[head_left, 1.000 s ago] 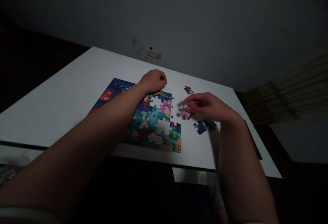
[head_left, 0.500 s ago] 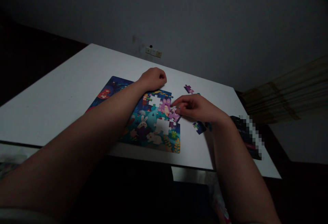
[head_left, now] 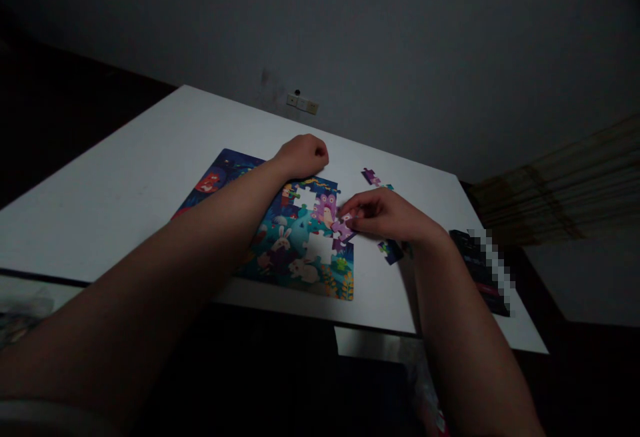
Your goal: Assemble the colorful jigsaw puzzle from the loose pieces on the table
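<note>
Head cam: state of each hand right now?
Left hand: closed in a fist, nothing visible in it.
Right hand: closed to a pinch, holding a purple puzzle piece.

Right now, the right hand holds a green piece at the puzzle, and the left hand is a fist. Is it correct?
No: the head view shows the right hand holding a purple jigsaw piece, not green, at the puzzle. The left hand is a fist.

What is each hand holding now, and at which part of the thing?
The right hand pinches a purple jigsaw piece at its edge with the fingertips. The left hand, a closed fist, shows nothing held.
</note>
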### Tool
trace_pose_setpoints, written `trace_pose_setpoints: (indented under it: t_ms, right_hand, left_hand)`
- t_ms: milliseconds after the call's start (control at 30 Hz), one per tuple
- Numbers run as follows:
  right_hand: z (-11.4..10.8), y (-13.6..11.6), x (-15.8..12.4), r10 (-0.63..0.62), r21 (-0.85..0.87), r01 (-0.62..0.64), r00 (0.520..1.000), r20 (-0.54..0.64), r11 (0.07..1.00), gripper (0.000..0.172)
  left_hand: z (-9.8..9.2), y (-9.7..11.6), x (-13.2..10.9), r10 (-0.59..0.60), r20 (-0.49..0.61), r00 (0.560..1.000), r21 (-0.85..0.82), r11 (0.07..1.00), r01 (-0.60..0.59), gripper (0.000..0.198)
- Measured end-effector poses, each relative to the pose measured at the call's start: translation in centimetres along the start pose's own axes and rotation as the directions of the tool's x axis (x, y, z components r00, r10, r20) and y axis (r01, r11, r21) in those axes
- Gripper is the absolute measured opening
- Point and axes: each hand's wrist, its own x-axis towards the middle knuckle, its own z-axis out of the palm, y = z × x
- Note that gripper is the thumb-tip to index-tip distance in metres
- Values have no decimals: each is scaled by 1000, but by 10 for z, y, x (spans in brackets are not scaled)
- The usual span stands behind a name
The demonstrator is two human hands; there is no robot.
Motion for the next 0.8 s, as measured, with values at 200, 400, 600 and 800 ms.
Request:
trace_pose_setpoints:
  t_ms: [200,400,600,800]
  right_hand:
    - [-4,7,2,-3,-19,2,998,-67,1000,21]
    - [-7,9,-1,13,-119,-23,996,-86,993,17]
    - [-7,8,-3,23,-76,-31,994,-107,997,20]
    - [-5,4,-1,18,-13,-20,989,-146,1000,27]
  left_hand:
    - [-1,1,-1,-5,4,1000,-3,1000,5,25]
    - [0,-1,1,0,8,1000,-14,1000,0,23]
    - [-1,1,0,-7,15,1000,1,1000,7,27]
    - [0,0,0,-8,17,1000,34,999,7,28]
